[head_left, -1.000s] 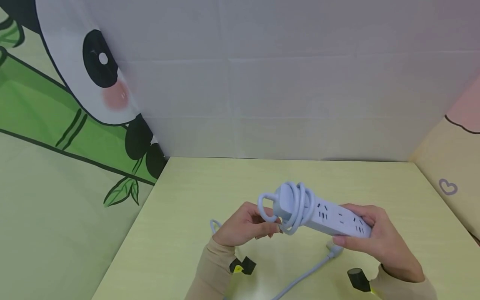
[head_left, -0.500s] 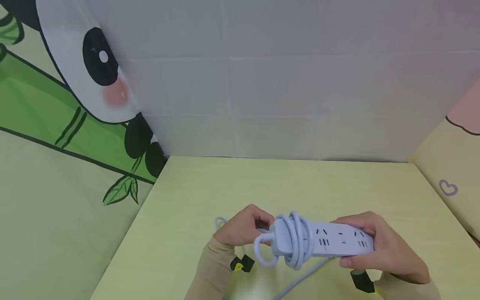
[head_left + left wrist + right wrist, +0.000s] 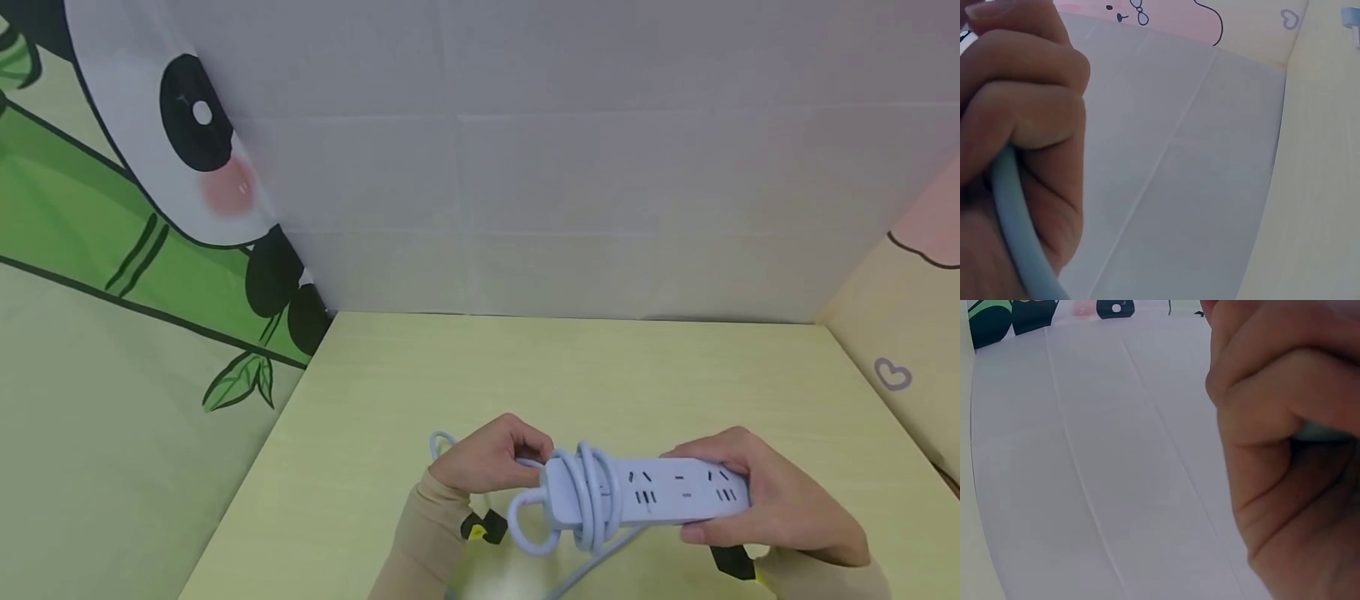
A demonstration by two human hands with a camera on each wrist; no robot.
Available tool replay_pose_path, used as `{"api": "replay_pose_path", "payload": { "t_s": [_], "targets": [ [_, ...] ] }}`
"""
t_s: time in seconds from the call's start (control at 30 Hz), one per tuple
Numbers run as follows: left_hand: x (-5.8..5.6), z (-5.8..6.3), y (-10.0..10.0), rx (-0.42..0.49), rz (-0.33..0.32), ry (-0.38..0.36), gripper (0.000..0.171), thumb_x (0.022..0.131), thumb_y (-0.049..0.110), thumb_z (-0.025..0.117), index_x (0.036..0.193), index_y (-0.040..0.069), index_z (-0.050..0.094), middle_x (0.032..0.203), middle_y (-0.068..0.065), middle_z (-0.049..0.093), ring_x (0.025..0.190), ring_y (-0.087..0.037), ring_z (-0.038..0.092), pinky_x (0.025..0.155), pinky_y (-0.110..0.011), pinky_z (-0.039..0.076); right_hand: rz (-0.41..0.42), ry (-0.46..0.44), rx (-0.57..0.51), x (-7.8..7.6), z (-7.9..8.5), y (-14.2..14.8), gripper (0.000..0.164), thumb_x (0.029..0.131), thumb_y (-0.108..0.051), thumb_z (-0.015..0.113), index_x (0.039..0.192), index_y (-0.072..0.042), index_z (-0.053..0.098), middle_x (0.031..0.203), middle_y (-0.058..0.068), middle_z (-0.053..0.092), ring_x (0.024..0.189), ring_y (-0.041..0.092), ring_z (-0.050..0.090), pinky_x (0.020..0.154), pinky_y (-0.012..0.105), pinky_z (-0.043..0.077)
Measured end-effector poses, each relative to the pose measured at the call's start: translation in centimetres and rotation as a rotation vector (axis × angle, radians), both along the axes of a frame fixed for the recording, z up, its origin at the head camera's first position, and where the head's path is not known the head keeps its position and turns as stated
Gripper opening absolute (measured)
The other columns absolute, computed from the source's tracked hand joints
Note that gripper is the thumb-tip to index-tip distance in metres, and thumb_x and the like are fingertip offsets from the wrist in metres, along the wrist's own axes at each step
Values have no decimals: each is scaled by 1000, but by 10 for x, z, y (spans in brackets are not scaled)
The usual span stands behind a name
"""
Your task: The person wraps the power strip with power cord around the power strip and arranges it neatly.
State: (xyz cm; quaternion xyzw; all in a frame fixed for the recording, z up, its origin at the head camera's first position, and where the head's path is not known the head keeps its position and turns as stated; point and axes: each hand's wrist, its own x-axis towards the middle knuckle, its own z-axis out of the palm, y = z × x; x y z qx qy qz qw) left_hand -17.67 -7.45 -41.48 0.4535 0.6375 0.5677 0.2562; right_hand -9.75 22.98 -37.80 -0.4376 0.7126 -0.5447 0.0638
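gripping the 3 o'clock end of the pale power strip (image 3: 678,492), the right hand (image 3: 776,504) sits near 4 o'clock in the head view, thumb on the near edge, fingers over the far one. the strip lies between 4 and 5 o'clock, socket slots facing the camera. turns of power cord (image 3: 594,500) wrap its 9 o'clock end, and a loop sticks out there. just beside that end, at 6 o'clock, the left hand (image 3: 495,454) has bent fingers grasping cord; another length runs below the strip toward 7 o'clock, over the table (image 3: 397,375). a panda print (image 3: 180,125) fills 10 o'clock.

in the left wrist view, curled fingers at 9 o'clock close round the cord, which leaves toward 7. a pink cartoon print (image 3: 1175,25) shows at 12.

in the right wrist view, bent fingers fill 3 o'clock; what they clasp is mostly hidden, only a pale sliver showing.
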Motion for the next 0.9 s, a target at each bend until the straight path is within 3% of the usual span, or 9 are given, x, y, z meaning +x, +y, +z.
{"api": "replay_pose_path", "payload": {
  "t_s": [0.3,0.43,0.53,0.67,0.77,0.9],
  "targets": [
    [0,-1,-2,-73,-3,-52,9,87,-2,59,86,-5,68,84,-21,65,75,-6,61,75,-25,53,9,-11,98,0,-5,-2,45,73,5,74,114,-10,63,98,1,69,73,10,64,55,24,50],
    [0,-2,-2,-102,15,-43,8,87,3,63,85,-1,69,84,-16,68,77,-7,64,76,-27,54,-10,-9,154,2,-5,-3,41,74,-1,76,112,-14,64,97,-2,70,73,9,64,56,23,50],
    [0,-4,-1,-156,67,-11,10,85,13,70,80,5,71,80,-5,70,74,-7,65,74,-26,54,-22,-42,207,3,-4,-4,38,76,-7,76,111,-17,66,97,-4,70,74,9,65,58,23,51],
    [-1,-7,0,-294,190,76,14,79,28,76,72,16,72,72,9,68,67,-3,60,66,-21,51,-35,-64,275,4,-5,-6,34,79,-14,76,111,-20,66,99,-6,70,76,8,65,60,24,52],
    [-1,-8,0,-380,257,117,17,75,34,78,67,21,71,67,13,66,63,-2,55,60,-19,47,-44,-52,304,5,-7,-6,32,81,-17,75,110,-22,65,99,-8,70,77,6,66,61,23,52],
    [1,-8,1,-432,292,151,20,73,39,79,65,22,70,64,14,64,59,-2,53,55,-19,45,-67,-52,338,7,-7,-9,29,80,-22,76,108,-24,66,96,-10,69,74,4,65,59,22,51]
  ]
}}
